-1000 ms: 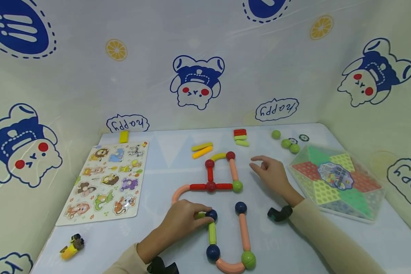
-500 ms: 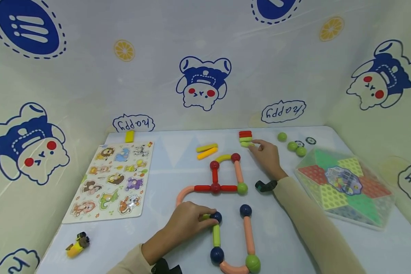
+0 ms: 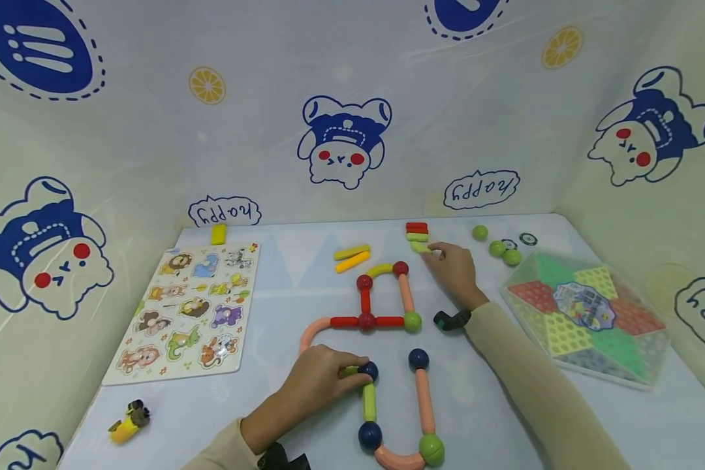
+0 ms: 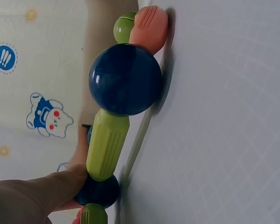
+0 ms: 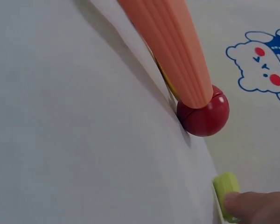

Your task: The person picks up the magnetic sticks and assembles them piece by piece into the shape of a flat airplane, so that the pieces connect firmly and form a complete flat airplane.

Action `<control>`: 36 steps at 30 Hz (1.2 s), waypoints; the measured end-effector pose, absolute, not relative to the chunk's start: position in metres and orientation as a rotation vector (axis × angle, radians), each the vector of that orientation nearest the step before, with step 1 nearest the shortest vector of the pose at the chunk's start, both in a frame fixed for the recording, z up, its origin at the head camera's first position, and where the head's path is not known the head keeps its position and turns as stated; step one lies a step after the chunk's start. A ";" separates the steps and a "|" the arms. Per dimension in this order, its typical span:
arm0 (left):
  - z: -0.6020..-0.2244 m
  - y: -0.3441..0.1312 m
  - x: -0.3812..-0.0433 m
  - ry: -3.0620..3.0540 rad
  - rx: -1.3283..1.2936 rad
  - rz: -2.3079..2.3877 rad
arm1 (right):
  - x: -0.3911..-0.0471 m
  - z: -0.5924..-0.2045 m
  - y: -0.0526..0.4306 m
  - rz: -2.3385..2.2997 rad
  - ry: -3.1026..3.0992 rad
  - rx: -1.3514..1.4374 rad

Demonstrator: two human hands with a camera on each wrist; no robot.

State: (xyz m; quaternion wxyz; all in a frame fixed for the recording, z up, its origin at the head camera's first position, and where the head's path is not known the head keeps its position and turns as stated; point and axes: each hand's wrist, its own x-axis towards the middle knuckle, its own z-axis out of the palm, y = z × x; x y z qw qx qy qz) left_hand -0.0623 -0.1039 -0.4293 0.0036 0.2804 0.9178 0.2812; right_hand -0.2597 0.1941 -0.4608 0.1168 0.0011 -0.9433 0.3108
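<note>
My left hand (image 3: pixel 320 382) pinches a navy ball (image 3: pixel 369 371) with thumb and fingers. Light green rods join this ball, one (image 3: pixel 369 401) running down to a second navy ball (image 3: pixel 370 435). From there a curved peach rod (image 3: pixel 401 459) leads to a green ball (image 3: pixel 431 450), and a straight peach rod (image 3: pixel 425 401) rises to another navy ball (image 3: pixel 419 359). Farther back, my right hand (image 3: pixel 454 271) pinches the end of a short light green rod (image 3: pixel 421 248), where the right wrist view shows a thumb (image 5: pixel 252 205) against the rod (image 5: pixel 227 191).
Red balls (image 3: pixel 366 321) and rods form a closed shape behind the left hand. Two yellow rods (image 3: pixel 352 261) and a small red and green rod stack (image 3: pixel 417 228) lie at the back. Green balls (image 3: pixel 497 248) and a clear box (image 3: pixel 587 320) stand right, an animal puzzle board (image 3: pixel 182 313) left.
My right hand has moved back and left to the green rods and taken hold of the front one, which now lies slightly turned. The left hand stays on the navy ball.
</note>
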 end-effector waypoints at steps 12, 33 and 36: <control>-0.431 -0.104 -0.063 2.864 0.892 0.893 | -0.173 -0.447 0.207 1.065 -2.670 0.168; -0.431 -0.104 -0.065 2.886 0.904 0.880 | -0.089 -0.447 0.171 1.319 -2.717 0.938; -0.433 -0.104 -0.063 2.877 0.896 0.883 | -0.087 -0.449 0.169 1.294 -2.741 0.950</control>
